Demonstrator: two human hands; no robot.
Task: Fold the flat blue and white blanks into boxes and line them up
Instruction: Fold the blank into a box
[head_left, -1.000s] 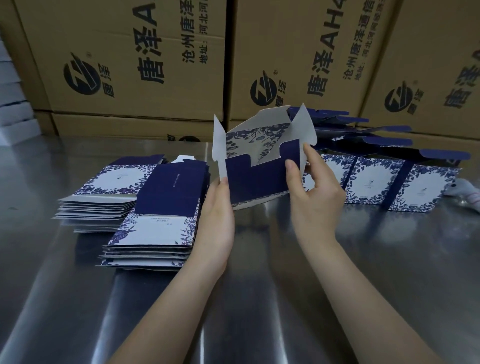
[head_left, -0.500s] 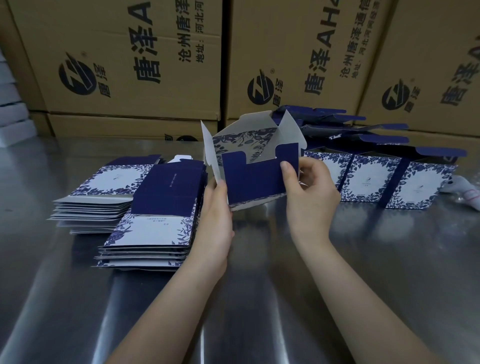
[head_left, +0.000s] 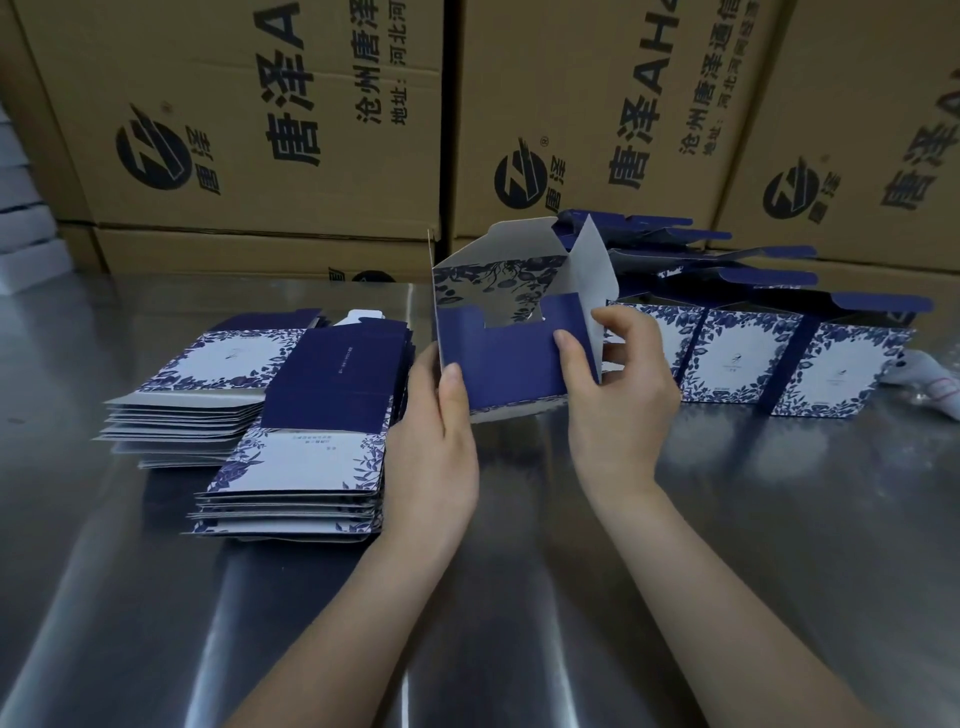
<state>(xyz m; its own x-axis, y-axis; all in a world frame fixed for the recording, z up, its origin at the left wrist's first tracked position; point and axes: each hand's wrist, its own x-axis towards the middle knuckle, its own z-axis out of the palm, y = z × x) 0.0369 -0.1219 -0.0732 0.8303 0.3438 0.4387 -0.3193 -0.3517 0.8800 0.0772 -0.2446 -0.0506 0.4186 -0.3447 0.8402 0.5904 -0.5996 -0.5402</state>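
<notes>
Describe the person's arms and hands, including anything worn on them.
Nothing is worn. The left hand and right hand are bare: no gloves, and no rings show on the visible fingers. The left forearm and right forearm are bare down to the frame's bottom edge, with no sleeve, watch or bracelet. The visible thumbnails are short and look unpainted.

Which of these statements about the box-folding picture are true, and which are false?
1. Both hands, left hand and right hand, hold the half-folded box. True.
2. The stacks of flat blanks lie to the right of the hands. False: they lie to the left.
3. Finished boxes stand in a row on the right side of the table. True.
4. The big cartons behind the table are white. False: they are brown with black print.
</notes>
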